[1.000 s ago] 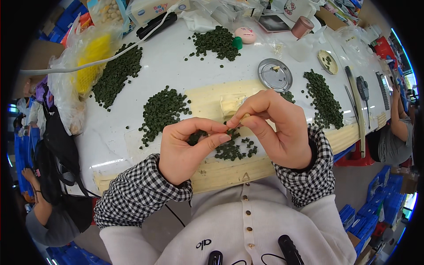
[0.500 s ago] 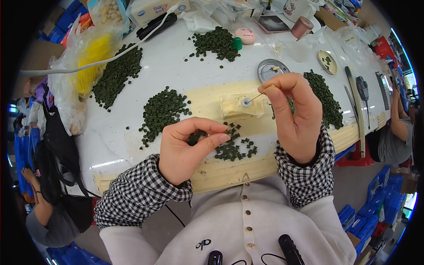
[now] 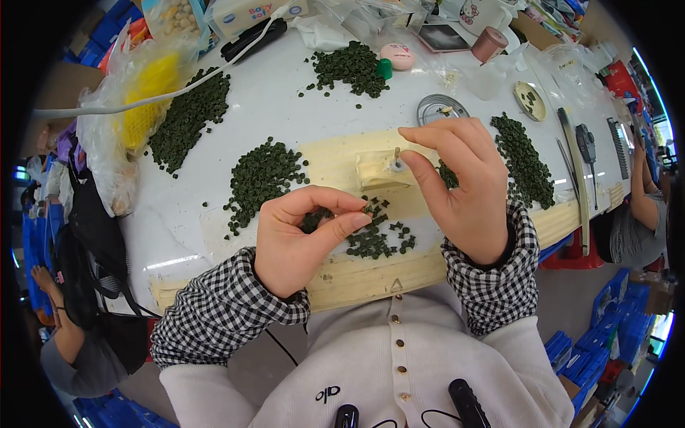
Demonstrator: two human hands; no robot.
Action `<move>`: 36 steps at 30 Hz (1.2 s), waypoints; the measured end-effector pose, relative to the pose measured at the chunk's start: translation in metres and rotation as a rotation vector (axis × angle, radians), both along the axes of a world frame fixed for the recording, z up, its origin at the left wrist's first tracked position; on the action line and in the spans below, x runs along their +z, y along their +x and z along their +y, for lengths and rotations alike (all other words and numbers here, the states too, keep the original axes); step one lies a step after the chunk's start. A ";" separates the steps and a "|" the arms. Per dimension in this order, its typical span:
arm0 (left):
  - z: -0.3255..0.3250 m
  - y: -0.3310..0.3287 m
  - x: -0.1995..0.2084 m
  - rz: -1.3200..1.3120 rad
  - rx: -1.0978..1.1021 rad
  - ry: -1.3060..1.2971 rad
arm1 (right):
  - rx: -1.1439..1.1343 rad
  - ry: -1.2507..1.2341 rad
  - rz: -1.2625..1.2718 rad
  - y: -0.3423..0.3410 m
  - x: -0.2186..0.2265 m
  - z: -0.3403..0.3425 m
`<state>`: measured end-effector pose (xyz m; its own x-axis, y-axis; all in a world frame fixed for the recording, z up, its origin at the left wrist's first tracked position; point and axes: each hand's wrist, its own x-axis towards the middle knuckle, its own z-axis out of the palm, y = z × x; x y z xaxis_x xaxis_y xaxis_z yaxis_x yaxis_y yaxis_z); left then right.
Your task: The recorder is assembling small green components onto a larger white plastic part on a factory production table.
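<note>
My left hand [image 3: 294, 239] pinches a tiny dark green piece [image 3: 367, 210] between thumb and forefinger, above a small scatter of green pieces [image 3: 371, 245]. My right hand [image 3: 467, 189] is open, thumb and forefinger spread apart with nothing between them. Close to those fingertips, a thin stick [image 3: 397, 152] stands in a small white holder [image 3: 395, 166]. The holder sits on a block wrapped in yellowish tape [image 3: 371, 171]. Part of the block is hidden behind my right thumb.
Larger heaps of green pieces lie to the left [image 3: 264, 182], far left [image 3: 189, 121], back [image 3: 349, 69] and right [image 3: 524, 160]. Beyond my right hand are a round metal lid [image 3: 428, 110] and a cream dish [image 3: 529, 100]. Scissors [image 3: 569, 164] and a screwdriver [image 3: 586, 146] lie at the right.
My right hand has let go of the thin stick, which now stands upright in the white holder, and its fingers have spread and shifted left. My left hand has hardly moved.
</note>
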<state>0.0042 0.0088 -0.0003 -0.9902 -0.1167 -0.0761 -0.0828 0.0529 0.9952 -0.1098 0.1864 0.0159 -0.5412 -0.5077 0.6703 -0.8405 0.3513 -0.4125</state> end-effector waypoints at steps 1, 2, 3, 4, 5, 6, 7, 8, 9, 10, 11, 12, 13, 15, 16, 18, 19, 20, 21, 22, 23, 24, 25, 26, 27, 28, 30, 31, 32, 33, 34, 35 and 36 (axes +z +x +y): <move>0.000 0.000 0.000 0.006 0.001 0.008 | -0.008 -0.015 0.002 0.002 0.004 0.001; -0.001 0.000 -0.001 0.011 0.002 0.017 | 0.026 -0.018 -0.033 0.005 0.008 0.002; -0.001 -0.001 -0.001 0.017 0.003 0.026 | 0.059 -0.020 -0.068 0.009 0.012 0.006; -0.001 0.000 -0.002 0.020 0.010 0.039 | 0.094 -0.023 -0.105 0.013 0.015 0.008; -0.001 0.000 -0.004 0.022 0.017 0.051 | 0.122 -0.022 -0.163 0.018 0.017 0.008; -0.002 0.000 -0.004 0.025 0.024 0.064 | 0.151 -0.021 -0.222 0.024 0.019 0.009; -0.002 0.000 -0.004 0.011 0.030 0.074 | 0.178 -0.018 -0.279 0.028 0.020 0.010; -0.002 0.001 -0.002 -0.004 0.037 0.083 | 0.227 -0.001 -0.308 0.031 0.018 0.011; -0.002 0.001 -0.002 -0.018 0.045 0.092 | 0.242 -0.014 -0.342 0.034 0.015 0.011; -0.001 0.001 -0.003 0.003 0.060 0.104 | 0.256 -0.027 -0.376 0.037 0.011 0.011; 0.000 0.001 -0.005 0.024 0.075 0.115 | 0.270 -0.041 -0.410 0.039 0.007 0.010; 0.001 0.001 -0.006 0.045 0.092 0.126 | 0.303 -0.031 -0.406 0.038 0.005 0.011; 0.001 0.000 -0.006 0.050 0.087 0.120 | 0.309 -0.040 -0.420 0.039 0.003 0.010; 0.000 0.000 -0.006 0.059 0.080 0.108 | 0.322 -0.060 -0.447 0.042 -0.001 0.009; 0.000 0.000 -0.005 0.060 0.077 0.099 | 0.327 -0.065 -0.464 0.042 -0.002 0.008; 0.000 0.001 -0.005 0.063 0.071 0.081 | 0.335 -0.074 -0.498 0.044 -0.004 0.007; -0.001 0.001 -0.004 0.066 0.067 0.083 | 0.343 -0.081 -0.506 0.044 -0.005 0.006; -0.001 0.001 -0.003 0.070 0.062 0.085 | 0.351 -0.089 -0.513 0.044 -0.006 0.006; 0.000 0.001 -0.002 0.074 0.058 0.086 | 0.359 -0.096 -0.520 0.044 -0.007 0.005; 0.000 0.001 -0.002 0.072 0.062 0.089 | 0.367 -0.086 -0.522 0.044 -0.008 0.005; 0.001 0.001 -0.003 0.070 0.066 0.092 | 0.376 -0.077 -0.524 0.043 -0.009 0.006; 0.001 0.001 -0.003 0.068 0.070 0.095 | 0.384 -0.068 -0.526 0.043 -0.010 0.006; 0.001 0.001 -0.003 0.056 0.068 0.109 | 0.393 -0.075 -0.519 0.042 -0.012 0.006; 0.001 0.000 -0.003 0.045 0.065 0.123 | 0.401 -0.083 -0.512 0.042 -0.014 0.005; 0.001 0.000 -0.002 0.034 0.062 0.137 | 0.410 -0.090 -0.505 0.041 -0.016 0.005; 0.001 0.001 -0.002 0.026 0.064 0.154 | 0.417 -0.088 -0.488 0.041 -0.017 0.005; 0.002 0.002 -0.002 0.010 0.066 0.186 | 0.430 -0.083 -0.454 0.040 -0.018 0.006; 0.001 0.003 -0.002 -0.004 0.049 0.220 | 0.430 -0.079 -0.439 0.041 -0.018 0.006; 0.000 0.003 -0.003 -0.018 0.033 0.254 | 0.430 -0.076 -0.425 0.041 -0.018 0.007; -0.001 0.004 -0.003 -0.031 0.017 0.288 | 0.429 -0.073 -0.411 0.041 -0.018 0.007; -0.002 0.004 -0.003 -0.026 0.007 0.308 | 0.438 -0.078 -0.421 0.041 -0.018 0.007; -0.002 0.004 -0.004 -0.020 -0.002 0.328 | 0.446 -0.083 -0.430 0.041 -0.018 0.008; -0.002 0.005 -0.004 -0.015 -0.011 0.348 | 0.455 -0.089 -0.440 0.041 -0.018 0.008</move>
<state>0.0087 0.0067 -0.0042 -0.9898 -0.0701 -0.1239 -0.0988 -0.2886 0.9523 -0.0690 0.1946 -0.0024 -0.5186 -0.7047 0.4843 -0.6426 -0.0524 -0.7644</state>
